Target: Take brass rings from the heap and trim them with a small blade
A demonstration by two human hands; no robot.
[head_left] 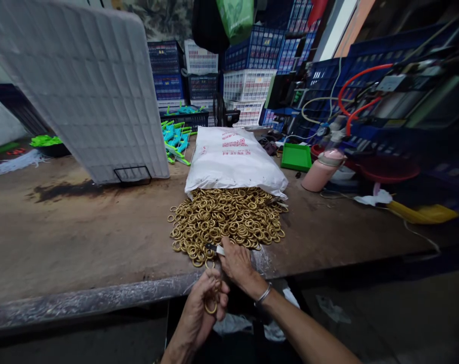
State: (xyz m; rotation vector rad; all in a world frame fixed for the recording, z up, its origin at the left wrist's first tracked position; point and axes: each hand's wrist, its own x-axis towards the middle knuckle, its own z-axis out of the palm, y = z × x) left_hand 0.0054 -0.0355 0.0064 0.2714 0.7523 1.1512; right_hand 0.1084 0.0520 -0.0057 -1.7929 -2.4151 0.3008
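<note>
A heap of gold-coloured rings [229, 217] spills from the near end of a white printed sack [233, 151] lying on the table. My left hand [201, 306], just off the table's front edge, is closed around a few gold rings; one ring [210, 306] hangs below the fingers and another stands at the fingertips. At the near side of the heap, my right hand [240, 265] grips a small knife [219, 249] with a pale handle. Its dark blade points left over the rings. A bracelet circles my right wrist. Part of the right fingers is hidden.
A large whitish ribbed panel [93, 96] stands on the table at the left in a black wire holder [133, 174]. Turquoise and green plastic parts [176, 139] lie behind. To the right are a green tray [295, 157] and a pink bottle [322, 169]. Stacked crates [248, 83] fill the back.
</note>
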